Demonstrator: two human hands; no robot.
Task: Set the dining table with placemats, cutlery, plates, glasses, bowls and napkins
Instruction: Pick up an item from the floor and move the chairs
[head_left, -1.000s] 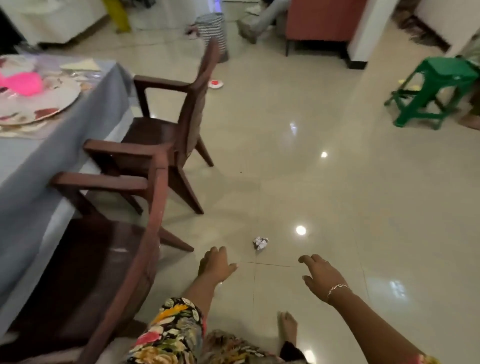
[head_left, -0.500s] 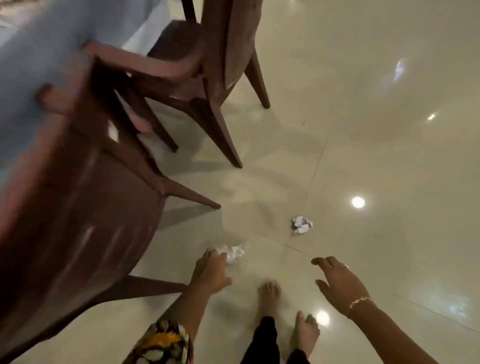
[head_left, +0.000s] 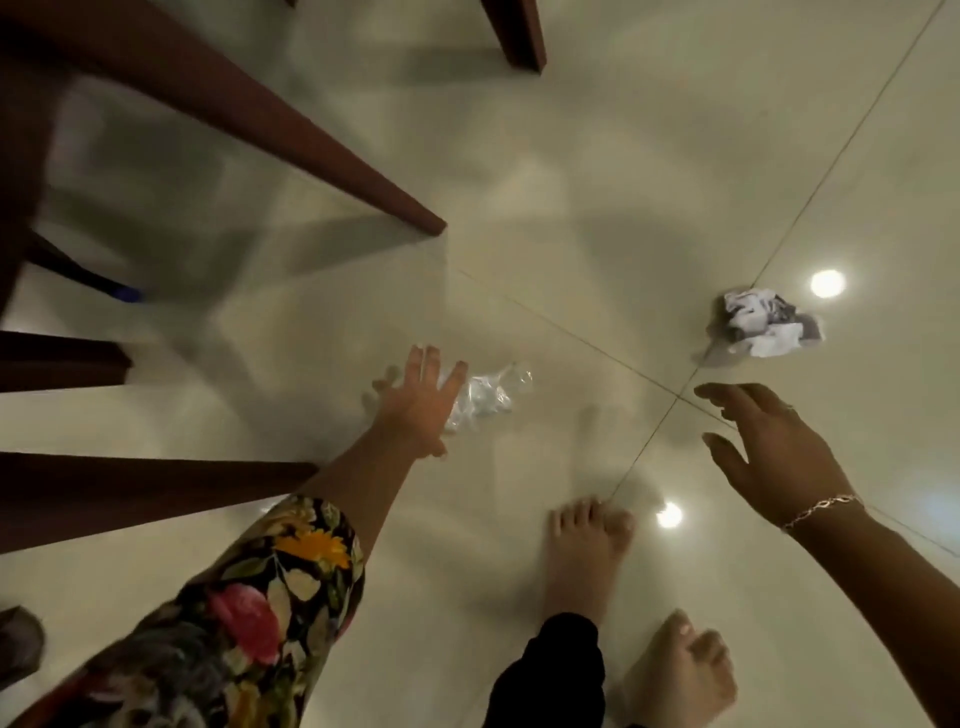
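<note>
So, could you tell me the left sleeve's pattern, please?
The left sleeve has a colourful floral print on black; head view.

No words or numbers are legible; dark print on the crumpled paper (head_left: 763, 327) stays unreadable.

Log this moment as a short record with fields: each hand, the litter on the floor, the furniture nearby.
left hand: fingers spread, stretched down to the crumpled clear plastic; contact too blurred to tell
right hand: open, holding nothing, above the floor
crumpled paper: on the floor ahead of the right hand, apart from it
chair legs: dark wood, to the left
feet: bare, on the tiles
</note>
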